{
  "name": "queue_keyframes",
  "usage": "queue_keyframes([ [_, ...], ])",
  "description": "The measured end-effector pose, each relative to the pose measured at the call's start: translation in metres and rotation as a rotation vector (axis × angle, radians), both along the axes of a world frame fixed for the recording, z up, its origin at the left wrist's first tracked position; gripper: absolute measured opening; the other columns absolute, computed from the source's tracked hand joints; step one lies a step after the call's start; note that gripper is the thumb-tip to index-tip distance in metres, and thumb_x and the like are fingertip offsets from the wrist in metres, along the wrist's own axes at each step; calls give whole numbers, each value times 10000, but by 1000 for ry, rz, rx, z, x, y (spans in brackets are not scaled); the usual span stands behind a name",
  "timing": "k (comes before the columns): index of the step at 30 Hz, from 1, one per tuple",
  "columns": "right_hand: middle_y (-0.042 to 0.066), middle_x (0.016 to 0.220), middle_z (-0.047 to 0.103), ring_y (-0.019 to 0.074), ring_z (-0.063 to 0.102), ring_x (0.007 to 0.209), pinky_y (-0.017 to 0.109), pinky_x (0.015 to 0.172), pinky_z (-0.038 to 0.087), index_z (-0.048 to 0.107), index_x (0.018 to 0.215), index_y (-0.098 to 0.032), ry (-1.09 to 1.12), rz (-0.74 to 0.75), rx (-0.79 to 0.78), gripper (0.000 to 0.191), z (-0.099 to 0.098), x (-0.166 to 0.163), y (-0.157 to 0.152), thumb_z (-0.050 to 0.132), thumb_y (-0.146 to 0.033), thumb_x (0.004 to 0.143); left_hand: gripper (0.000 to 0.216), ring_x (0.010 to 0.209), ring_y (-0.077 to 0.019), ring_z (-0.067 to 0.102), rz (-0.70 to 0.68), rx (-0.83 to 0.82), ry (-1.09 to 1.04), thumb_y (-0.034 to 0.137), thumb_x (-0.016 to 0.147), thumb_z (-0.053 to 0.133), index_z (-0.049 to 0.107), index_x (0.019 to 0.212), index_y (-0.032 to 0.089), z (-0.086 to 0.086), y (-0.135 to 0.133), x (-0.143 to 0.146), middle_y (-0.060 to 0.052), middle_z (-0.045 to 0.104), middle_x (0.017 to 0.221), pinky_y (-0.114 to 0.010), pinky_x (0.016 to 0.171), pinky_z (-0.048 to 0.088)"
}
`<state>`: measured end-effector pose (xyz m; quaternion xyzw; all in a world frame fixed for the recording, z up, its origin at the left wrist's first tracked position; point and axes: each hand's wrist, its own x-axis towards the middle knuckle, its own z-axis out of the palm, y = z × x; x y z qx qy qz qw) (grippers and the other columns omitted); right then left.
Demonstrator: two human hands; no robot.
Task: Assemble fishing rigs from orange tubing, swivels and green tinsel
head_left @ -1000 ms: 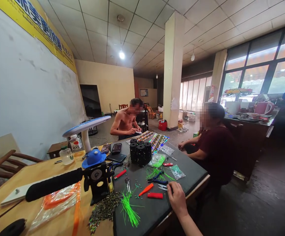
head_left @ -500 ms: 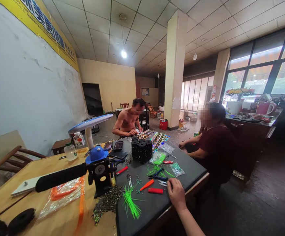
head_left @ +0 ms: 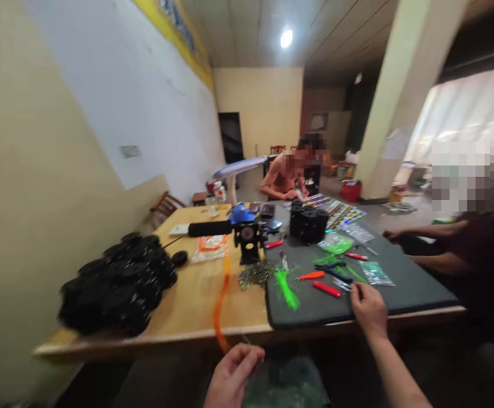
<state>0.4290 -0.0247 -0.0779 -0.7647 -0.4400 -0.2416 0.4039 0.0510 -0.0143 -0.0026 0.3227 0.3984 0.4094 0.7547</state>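
Observation:
My right hand (head_left: 370, 309) is at the near edge of the dark mat. Its curled fingers close on the near end of small silver scissors (head_left: 341, 284), which lie on the mat with the tips pointing left. Dark-handled pliers (head_left: 334, 272) lie just beyond them. Low in the view, before the table edge, my left hand (head_left: 233, 374) is closed in a pinch. A thin strand sticks up by its fingertips, but what they hold is not clear. An orange strip (head_left: 220, 300) hangs over the edge and passes behind this hand. A clear plastic bag (head_left: 289, 382) shows below.
Red lighters (head_left: 326, 289), an orange tapered piece (head_left: 312, 275), green strands (head_left: 287, 290) and black rolls (head_left: 309, 222) lie on the mat (head_left: 315, 317). Left are a beads pile (head_left: 256, 273), a stand (head_left: 249, 241) and black coils (head_left: 119, 283). Two people sit nearby.
The view has turned left and tilted, bringing the pile of black coils into sight. My left hand has come into view at the bottom. My right hand stays by the scissors.

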Motion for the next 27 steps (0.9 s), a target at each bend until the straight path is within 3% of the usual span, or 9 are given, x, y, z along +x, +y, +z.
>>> queue_keyframes([
  [4, 152, 792, 663, 276, 574, 735, 387, 701, 428, 638, 848, -131, -41, -21, -29, 418, -4, 11, 5, 372, -450, 891, 294, 839, -166, 606, 125, 105, 75, 398, 628, 814, 690, 713, 146, -12, 14, -22, -50, 707, 812, -264, 853, 453],
  [8, 170, 886, 684, 298, 617, 818, 420, 775, 459, 633, 905, -115, -178, -64, 73, 336, 3, 3, -1, 431, -383, 886, 276, 859, -173, 605, 232, 148, 177, 394, 668, 784, 695, 756, 148, -26, 28, -40, -51, 713, 829, -274, 875, 443],
  [11, 182, 1002, 682, 315, 620, 958, 473, 910, 431, 624, 931, -121, -224, 30, 147, 232, 14, -25, -2, 505, -310, 869, 272, 839, -170, 604, 280, 209, 243, 399, 692, 761, 706, 787, 150, -30, 33, -50, -51, 712, 838, -263, 843, 458],
  [14, 133, 1012, 682, 291, 615, 970, 484, 921, 428, 616, 983, -159, -176, 245, 92, 174, 26, -77, 1, 540, -267, 868, 262, 821, -164, 602, 303, 230, 305, 403, 711, 743, 701, 796, 158, -31, 32, -53, -44, 707, 839, -249, 806, 473],
  [17, 93, 1032, 681, 261, 592, 984, 451, 907, 447, 620, 1027, -198, -155, 541, -24, 178, 32, -136, 9, 577, -233, 858, 246, 771, -154, 595, 237, 260, 385, 398, 751, 706, 695, 814, 161, -33, 29, -50, -44, 702, 815, -243, 770, 481],
  [19, 95, 1104, 668, 265, 560, 1049, 432, 905, 451, 619, 1087, -204, -192, 645, -95, 237, 32, -167, 17, 590, -228, 853, 233, 749, -154, 596, 166, 284, 423, 391, 770, 684, 685, 798, 159, -35, 28, -45, -64, 708, 866, -247, 733, 488],
  [22, 110, 1227, 625, 309, 479, 1199, 474, 966, 411, 618, 1132, -184, -243, 691, -198, 289, 30, -195, 29, 584, -265, 857, 212, 844, -193, 624, 82, 341, 443, 369, 787, 663, 669, 757, 159, -37, 28, -35, -107, 702, 996, -262, 739, 495],
  [27, 121, 1330, 561, 362, 359, 1318, 556, 1042, 323, 647, 1097, -172, -250, 661, -282, 299, 30, -204, 38, 567, -339, 862, 186, 917, -214, 635, -15, 420, 457, 335, 835, 607, 662, 780, 166, -41, 31, -23, -112, 696, 1005, -281, 784, 497],
])
